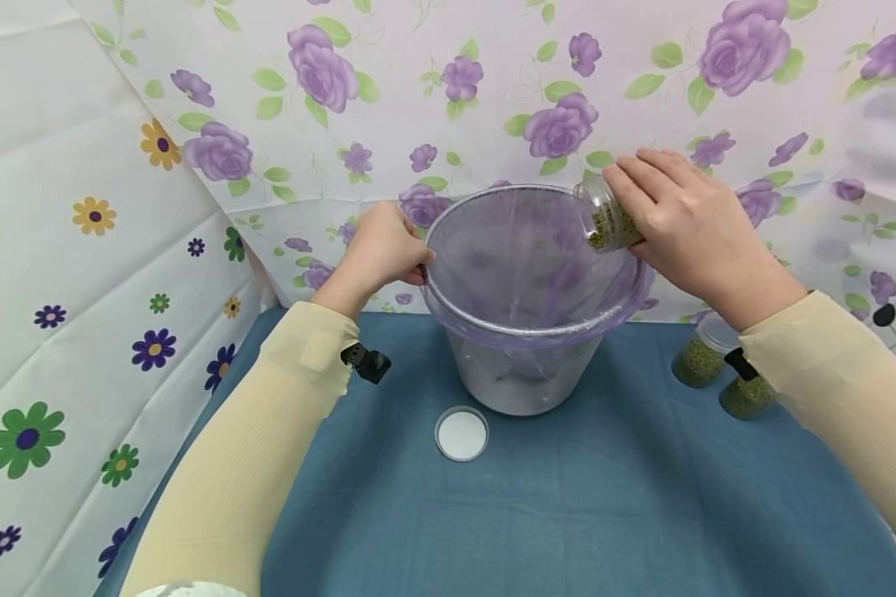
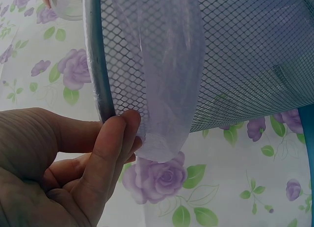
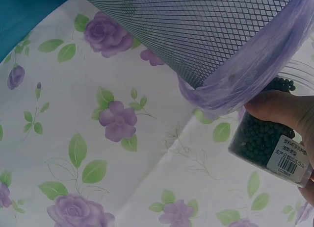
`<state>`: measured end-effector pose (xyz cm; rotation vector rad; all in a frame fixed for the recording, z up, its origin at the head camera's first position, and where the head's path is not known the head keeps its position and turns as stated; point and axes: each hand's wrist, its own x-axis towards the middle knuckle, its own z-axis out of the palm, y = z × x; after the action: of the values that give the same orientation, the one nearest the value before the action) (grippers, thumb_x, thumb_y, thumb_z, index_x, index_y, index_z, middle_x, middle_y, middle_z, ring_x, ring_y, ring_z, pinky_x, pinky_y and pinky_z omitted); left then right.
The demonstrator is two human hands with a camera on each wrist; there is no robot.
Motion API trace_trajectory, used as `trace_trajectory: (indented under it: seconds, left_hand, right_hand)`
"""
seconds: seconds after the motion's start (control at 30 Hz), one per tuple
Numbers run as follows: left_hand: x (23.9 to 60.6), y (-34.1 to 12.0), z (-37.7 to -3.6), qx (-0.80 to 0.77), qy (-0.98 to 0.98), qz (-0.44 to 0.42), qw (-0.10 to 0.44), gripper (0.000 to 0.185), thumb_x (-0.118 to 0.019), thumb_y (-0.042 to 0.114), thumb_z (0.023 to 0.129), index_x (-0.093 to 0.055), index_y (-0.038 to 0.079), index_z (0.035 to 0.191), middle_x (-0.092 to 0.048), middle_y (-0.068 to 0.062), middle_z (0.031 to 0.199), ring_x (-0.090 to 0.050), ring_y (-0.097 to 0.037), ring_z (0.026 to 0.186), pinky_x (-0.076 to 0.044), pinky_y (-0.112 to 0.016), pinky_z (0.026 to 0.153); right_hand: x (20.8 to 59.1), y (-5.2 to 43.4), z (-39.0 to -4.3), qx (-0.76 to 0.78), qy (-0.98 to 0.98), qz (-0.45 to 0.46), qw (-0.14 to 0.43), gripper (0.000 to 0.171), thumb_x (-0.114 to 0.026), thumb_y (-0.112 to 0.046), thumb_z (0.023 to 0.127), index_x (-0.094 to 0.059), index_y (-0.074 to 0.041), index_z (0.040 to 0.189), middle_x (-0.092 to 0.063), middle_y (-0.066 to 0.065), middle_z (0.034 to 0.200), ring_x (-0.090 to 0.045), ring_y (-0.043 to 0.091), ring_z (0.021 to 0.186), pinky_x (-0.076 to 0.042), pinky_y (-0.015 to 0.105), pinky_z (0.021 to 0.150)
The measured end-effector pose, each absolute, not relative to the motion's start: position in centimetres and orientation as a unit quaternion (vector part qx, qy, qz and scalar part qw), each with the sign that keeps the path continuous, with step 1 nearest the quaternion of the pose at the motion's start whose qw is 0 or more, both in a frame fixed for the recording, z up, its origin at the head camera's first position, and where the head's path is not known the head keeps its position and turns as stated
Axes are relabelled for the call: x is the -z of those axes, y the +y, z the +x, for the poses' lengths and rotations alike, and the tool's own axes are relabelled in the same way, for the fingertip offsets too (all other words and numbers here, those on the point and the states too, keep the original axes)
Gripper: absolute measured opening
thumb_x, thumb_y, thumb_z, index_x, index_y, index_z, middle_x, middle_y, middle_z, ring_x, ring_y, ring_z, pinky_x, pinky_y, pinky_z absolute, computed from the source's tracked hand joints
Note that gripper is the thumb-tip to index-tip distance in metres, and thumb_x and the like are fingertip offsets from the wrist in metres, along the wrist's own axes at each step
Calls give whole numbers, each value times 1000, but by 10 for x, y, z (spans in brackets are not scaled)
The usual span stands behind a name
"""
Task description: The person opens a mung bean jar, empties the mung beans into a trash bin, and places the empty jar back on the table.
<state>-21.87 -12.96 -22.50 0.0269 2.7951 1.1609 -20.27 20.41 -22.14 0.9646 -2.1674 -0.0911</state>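
Cream ribbed sleeves (image 1: 209, 464): closest to the camera, stretchy-looking fabric over both forearms
Silver wire-mesh bin (image 1: 518, 381): round, tapered, diamond-pattern sides, sitting between the two hands
Thin purple plastic liner (image 3: 240, 85): crinkly, see-through, folded out over the bin's rim
Left hand (image 1: 388, 245): pinching that rim on its left side, thumb against fingers
Right hand (image 1: 690, 228): curled round a clear plastic jar of little green pellets (image 1: 611, 228), so easily the nearer hand to it
Jar angle: tipped way over, long axis heading left from the right palm, mouth facing the bin's opening by the rim's right side
Shallow white disc (image 1: 461, 435): flat on smooth blue cloth (image 1: 567, 522), below and right of the left hand
Two more pellet jars (image 1: 698, 362): just below the right wrist
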Motion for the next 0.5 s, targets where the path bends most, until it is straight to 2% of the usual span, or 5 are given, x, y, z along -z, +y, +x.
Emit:
trace_trajectory:
  seconds: [0.5]
  left_hand:
    - [226,-130,-219,-386,921,14,57,21,-69,10,82,-64,-3,67,-69,-14,66,-71,-26,65,-57,-28,56]
  right_hand:
    - [222,204,-203,33,-843,381,378,90,-87,1,54,-47,-1,135,-54,23,130,-48,41,122,-37,49,106]
